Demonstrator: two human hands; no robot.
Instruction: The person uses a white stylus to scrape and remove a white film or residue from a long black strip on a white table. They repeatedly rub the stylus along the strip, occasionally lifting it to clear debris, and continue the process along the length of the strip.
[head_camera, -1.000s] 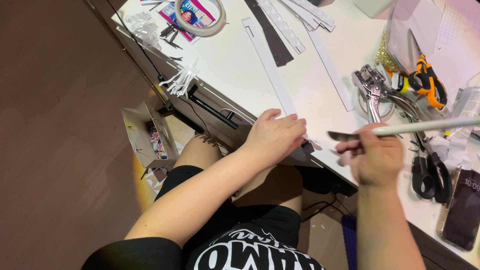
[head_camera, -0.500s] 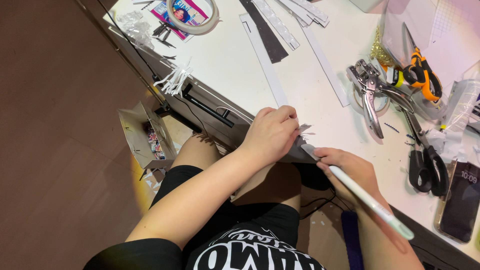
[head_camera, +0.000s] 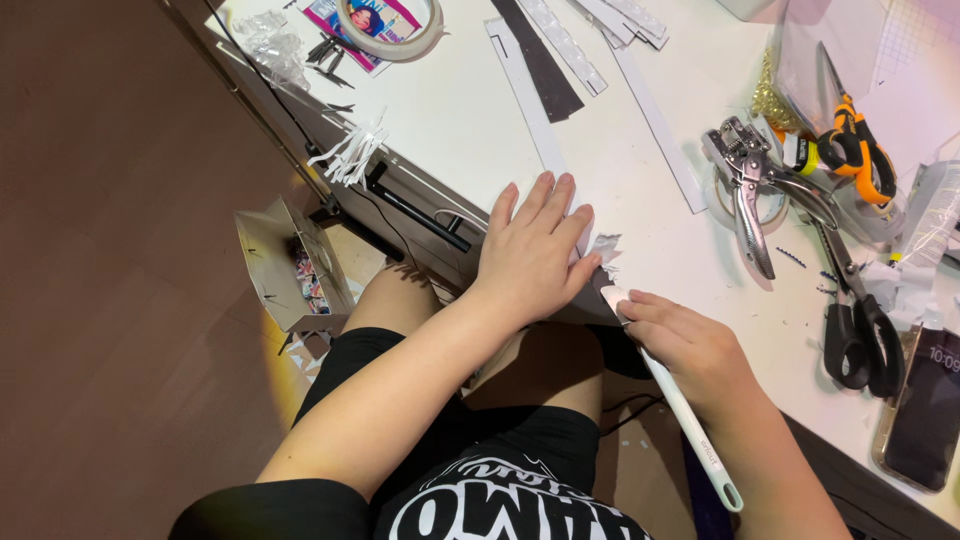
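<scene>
My left hand (head_camera: 532, 250) lies flat, fingers spread, pressing a long white paper strip (head_camera: 528, 100) down at the near edge of the white table (head_camera: 640, 220). My right hand (head_camera: 690, 345) grips a slim white-handled craft knife (head_camera: 690, 425), its tip against the strip just beside my left fingertips. The handle points back toward my body. Small torn white paper bits (head_camera: 606, 248) lie by the blade's tip.
A hole punch (head_camera: 745, 175), black scissors (head_camera: 860, 320), orange-handled scissors (head_camera: 855, 130) and a phone (head_camera: 925, 405) lie to the right. A tape roll (head_camera: 392, 25), black strip (head_camera: 540, 60) and more white strips (head_camera: 655, 125) lie farther back. A small cardboard box (head_camera: 290, 265) stands on the floor.
My right hand swung the knife from held level above the table down to the strip's edge by my left hand. My left hand stayed pressed on the paper.
</scene>
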